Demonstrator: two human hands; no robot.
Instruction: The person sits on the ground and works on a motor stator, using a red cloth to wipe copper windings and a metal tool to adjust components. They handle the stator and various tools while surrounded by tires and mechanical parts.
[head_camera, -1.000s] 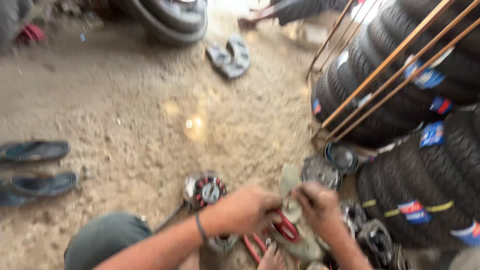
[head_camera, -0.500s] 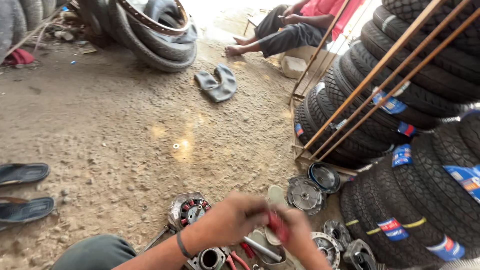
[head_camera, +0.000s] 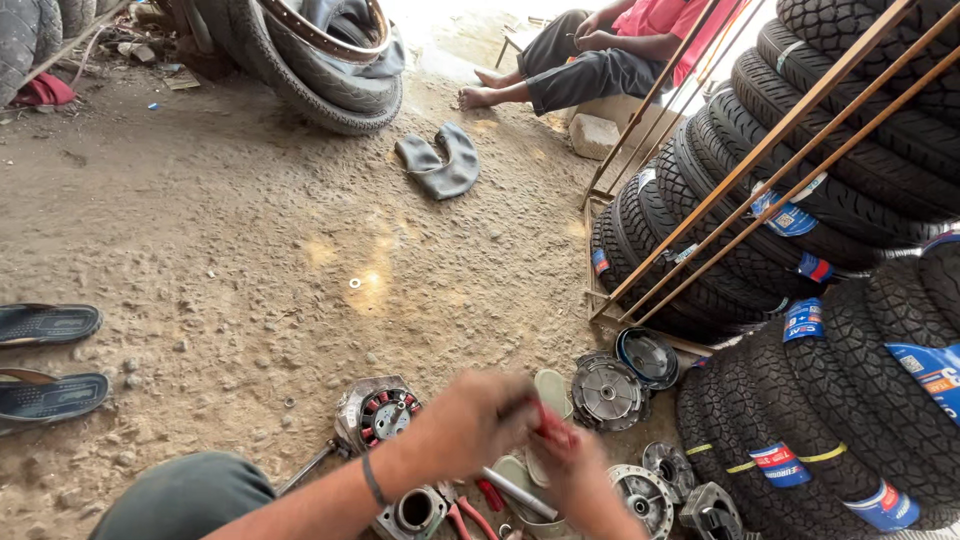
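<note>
My left hand (head_camera: 472, 422) and my right hand (head_camera: 572, 472) meet low in the view, just above a scatter of metal parts on the dirt floor. Between them is a small red object (head_camera: 547, 424), blurred; both hands grip it, and its kind cannot be told. My left wrist carries a thin dark band. Just left of my left hand lies a round metal part with red coils (head_camera: 376, 412). Red-handled pliers (head_camera: 466, 516) and a short metal cylinder (head_camera: 415, 510) lie below my hands.
Round metal hub plates (head_camera: 608, 392) lie to the right of my hands. Stacked tyres in a wooden rack (head_camera: 800, 250) fill the right side. Two flip-flops (head_camera: 45, 360) lie at the left. A rubber tube piece (head_camera: 440, 165), a rimmed tyre (head_camera: 320, 60) and a seated person (head_camera: 600, 50) are farther off.
The camera has tilted up, showing more floor and the seated person. My hands have stayed together on the red object and now sit lower in the view.
</note>
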